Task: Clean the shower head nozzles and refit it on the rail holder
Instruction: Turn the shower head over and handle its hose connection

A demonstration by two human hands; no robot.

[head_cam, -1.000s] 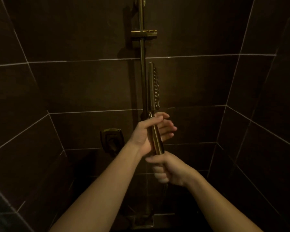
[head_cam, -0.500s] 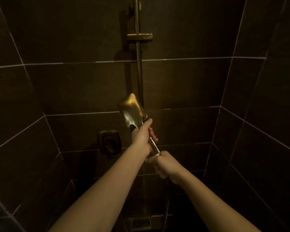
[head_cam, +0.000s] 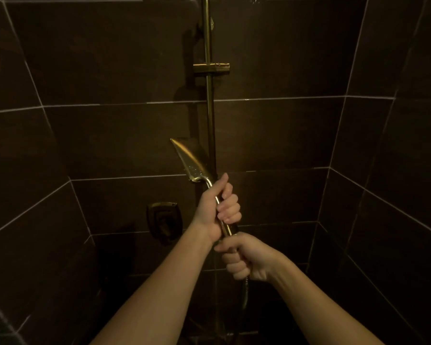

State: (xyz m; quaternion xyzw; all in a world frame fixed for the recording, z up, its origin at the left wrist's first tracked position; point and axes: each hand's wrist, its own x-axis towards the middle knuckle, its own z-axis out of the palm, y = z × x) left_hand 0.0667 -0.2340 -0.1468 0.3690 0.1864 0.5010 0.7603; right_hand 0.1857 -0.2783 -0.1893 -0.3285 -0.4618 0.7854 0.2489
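Head view: shower head in both hands, holder waiting above

Head camera looks into a dim, dark-tiled shower corner. Farthest left of the fittings, a wall control (head_cam: 162,220) sits low on the back wall. Next comes the left hand (head_cam: 218,207), fingers curled tightly round the upper handle of the brass shower head (head_cam: 190,159). That head tilts up and to the left, just beside the vertical rail (head_cam: 210,125), with its smooth back toward the camera; the nozzle face is turned away, so its cleanliness cannot be judged from here. High on the rail, well above the head, the rail holder (head_cam: 211,68) stands empty. Lower and to the right, the right hand (head_cam: 246,260) is closed round the base of the handle where the hose (head_cam: 244,297) hangs down into shadow.

The step in hand looks like refitting. To do it well, lift with the left hand steering the handle and the right supporting the hose joint, so the hose does not twist. In this light the holder's socket shape is probably a side-opening slot, but that is unclear; bring the handle close and feel for the seat before letting go.
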